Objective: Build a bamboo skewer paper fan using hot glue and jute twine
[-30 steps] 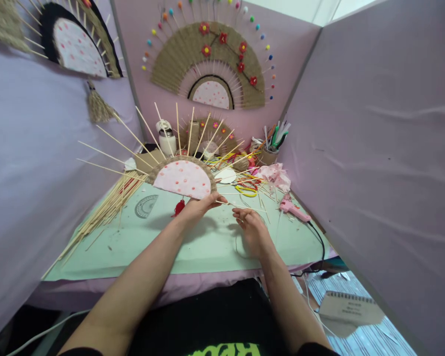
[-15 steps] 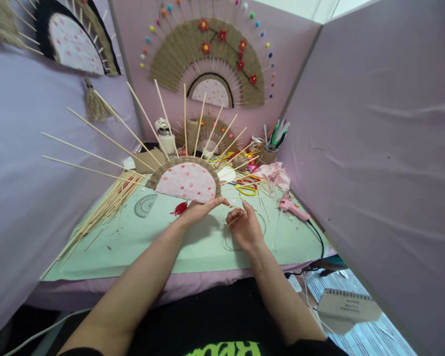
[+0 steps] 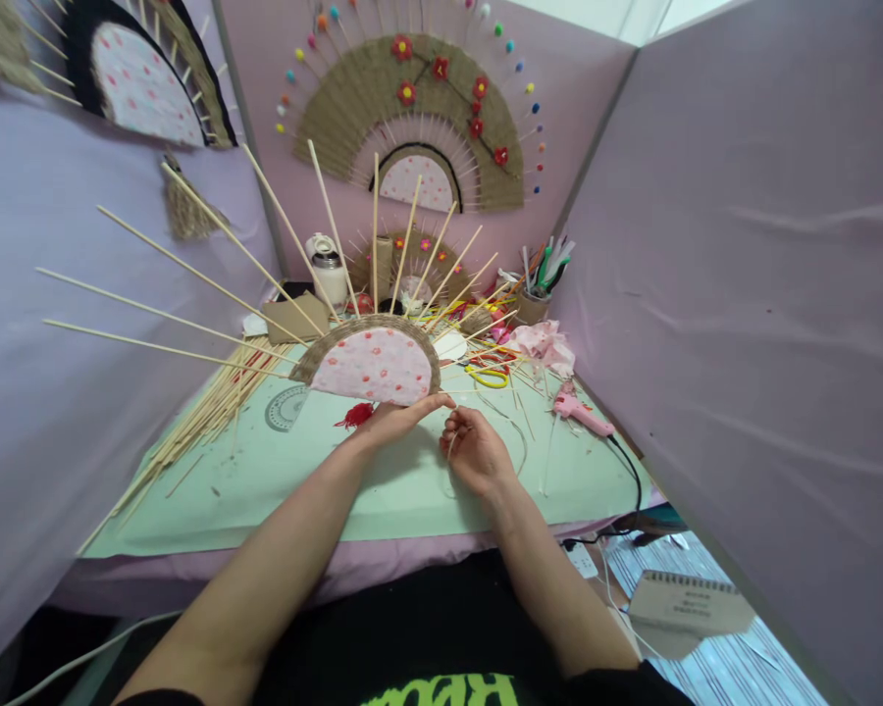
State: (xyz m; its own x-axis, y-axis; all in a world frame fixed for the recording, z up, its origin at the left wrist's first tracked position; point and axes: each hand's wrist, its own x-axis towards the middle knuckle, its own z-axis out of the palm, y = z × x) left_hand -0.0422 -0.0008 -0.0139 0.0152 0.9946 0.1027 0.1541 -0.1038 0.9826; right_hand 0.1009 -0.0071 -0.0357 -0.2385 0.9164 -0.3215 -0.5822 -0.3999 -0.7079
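Note:
My left hand [image 3: 403,420] grips a half-round fan frame [image 3: 372,365] by its lower right edge, thumb stretched along it. The frame has pale fabric with red spots, a rim wound with brown cord, and thin wooden sticks fanning outward. It is held tilted above the table. My right hand [image 3: 477,451], fingers curled in a pinch, is close to the left fingertips at the frame's right corner. A thin cord [image 3: 524,446] runs from it and loops over the table. The exact pinch point is too small to make out.
A pink glue gun [image 3: 583,412] with a black cable lies at right. Yellow-handled scissors [image 3: 488,377], pink fabric [image 3: 545,345] and loose sticks lie behind. At left are a stick bundle [image 3: 191,427], a protractor [image 3: 286,408] and a red tassel [image 3: 355,417]. Finished fans [image 3: 316,108] hang on the walls.
My right hand has moved left and up, closer to my left fingertips, and its fingers have curled further. The fan frame has shifted and tipped slightly, its sticks swinging. The cord loop has moved.

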